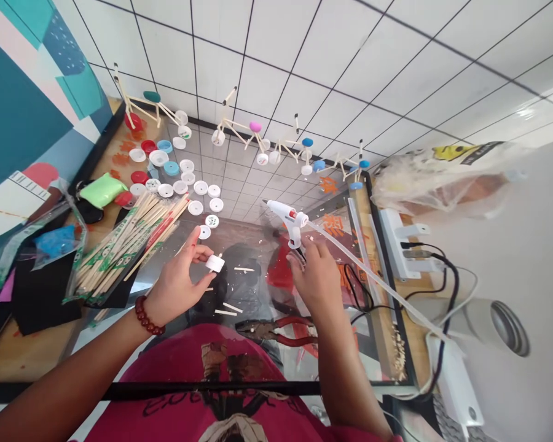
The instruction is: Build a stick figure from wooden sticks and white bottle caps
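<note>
My left hand (pixel 179 285) pinches a small white bottle cap (pixel 215 263) with a short stick piece on it, held above the glass tabletop (pixel 253 245). My right hand (pixel 316 276) grips the handle of a white hot glue gun (pixel 288 216), whose nozzle points left toward the cap, a short gap away. A long clear glue stick (pixel 373 273) trails from the back of the gun to the right. Short cut stick pieces (pixel 233 307) lie on the glass below my hands.
Red-handled pliers (pixel 281 331) lie near my body. Packs of wooden chopsticks (pixel 129 239) sit at left beside loose bottle caps (pixel 184 178) and green clay (pixel 102 189). Stick-and-cap bicycle models (pixel 253 138) line the wall. A power strip (pixel 403 245) with cables is at right.
</note>
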The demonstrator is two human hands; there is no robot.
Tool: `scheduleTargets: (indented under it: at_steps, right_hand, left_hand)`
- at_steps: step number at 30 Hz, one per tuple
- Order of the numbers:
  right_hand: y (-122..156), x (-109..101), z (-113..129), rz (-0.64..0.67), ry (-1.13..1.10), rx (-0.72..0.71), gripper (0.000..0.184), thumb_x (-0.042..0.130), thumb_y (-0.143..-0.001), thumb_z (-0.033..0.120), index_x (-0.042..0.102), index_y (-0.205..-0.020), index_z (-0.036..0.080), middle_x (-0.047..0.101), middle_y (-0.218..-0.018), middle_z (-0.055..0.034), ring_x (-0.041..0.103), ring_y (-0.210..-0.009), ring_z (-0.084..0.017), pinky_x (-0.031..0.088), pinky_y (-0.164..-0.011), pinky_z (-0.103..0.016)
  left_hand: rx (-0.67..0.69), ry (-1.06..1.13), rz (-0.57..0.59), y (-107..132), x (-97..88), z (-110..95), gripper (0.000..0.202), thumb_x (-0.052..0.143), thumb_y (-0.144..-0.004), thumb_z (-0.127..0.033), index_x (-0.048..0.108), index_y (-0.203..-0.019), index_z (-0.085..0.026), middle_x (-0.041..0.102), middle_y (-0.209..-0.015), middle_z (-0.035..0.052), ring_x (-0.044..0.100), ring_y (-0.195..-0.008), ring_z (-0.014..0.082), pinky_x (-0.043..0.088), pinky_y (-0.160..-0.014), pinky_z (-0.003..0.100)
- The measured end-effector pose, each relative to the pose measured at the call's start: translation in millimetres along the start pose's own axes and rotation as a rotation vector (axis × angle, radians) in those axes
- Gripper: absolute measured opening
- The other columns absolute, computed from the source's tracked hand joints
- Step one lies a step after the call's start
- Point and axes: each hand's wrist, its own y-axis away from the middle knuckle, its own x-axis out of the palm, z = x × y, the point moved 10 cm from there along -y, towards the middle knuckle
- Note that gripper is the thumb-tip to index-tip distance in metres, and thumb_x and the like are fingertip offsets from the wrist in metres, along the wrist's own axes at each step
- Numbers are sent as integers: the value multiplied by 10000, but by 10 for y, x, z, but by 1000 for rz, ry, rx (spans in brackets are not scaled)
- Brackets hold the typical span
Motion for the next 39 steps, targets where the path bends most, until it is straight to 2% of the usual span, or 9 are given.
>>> scheduleTargets:
  at_steps: [3,6,8,13,16,19,24,31,39]
  right_hand:
    - [142,-13,309,60,-96,-102,201,576,-966,230,681,-1130,178,716,-1098,-153,683,-958,-308,556,-842,-440]
    - [205,134,723,209,-252,-283,141,601,-968,173,699,-1062,211,727,-1046,-96,688,-941,-251,552,-852,-371]
    - [206,259,875,289,-278,-341,153,629,-947,130,700,-1058,208,723,-1007,-81,680,-918,-237,541,-832,-352]
    - [109,479,838,384,-309,-292,139,652,-908,65,687,-902,200,689,-896,-50,645,-832,-203,495,-759,-311]
    - [43,469,818,362,-393,-263,157,618,-916,55,659,-864,197,677,-885,-48,635,-826,-197,483,-756,-304]
    - [-14,424,843,290,-514,-220,151,574,-949,82,646,-904,206,682,-889,-44,633,-816,-188,480,-751,-296]
    - [4,497,959,279,-600,-253,126,573,-948,114,647,-920,212,684,-868,-36,638,-802,-183,484,-745,-294]
    - [61,487,1024,218,-554,-367,121,591,-955,122,680,-933,201,701,-896,-52,646,-827,-192,484,-785,-319]
    - [57,511,1007,204,-542,-365,131,587,-972,136,701,-950,198,707,-909,-57,646,-835,-190,486,-792,-320]
  left_hand:
    - [-7,2,5,-8,-8,-17,753,679,-851,-187,363,-1533,-228,730,-1158,80,724,-971,209,601,-906,375]
    - [-3,1,-2,-15,-21,-30,628,683,-853,-188,461,-1440,-217,734,-1143,72,726,-946,196,605,-889,360]
    - [-1,3,-4,-15,-21,-25,596,686,-850,-184,482,-1409,-215,735,-1135,66,725,-926,187,608,-878,353]
    - [17,-4,-5,-5,-17,-17,492,685,-863,-192,537,-1332,-211,732,-1126,71,720,-977,199,600,-906,369]
    - [31,-19,-6,2,-19,-29,443,688,-864,-197,558,-1288,-208,727,-1122,76,709,-1005,213,597,-906,380]
    - [41,-41,-11,3,-24,-43,527,696,-857,-195,512,-1351,-209,728,-1125,77,701,-979,216,600,-885,385]
    - [60,-62,-9,-9,-25,-82,568,691,-862,-194,482,-1390,-212,728,-1118,75,703,-1001,223,600,-875,376]
    - [85,-64,-15,-3,-36,-118,723,691,-857,-180,375,-1506,-228,731,-1085,73,720,-994,235,610,-856,381]
    - [63,-74,4,-6,-14,-105,896,692,-871,-188,194,-1614,-235,735,-1074,80,726,-972,244,604,-853,391]
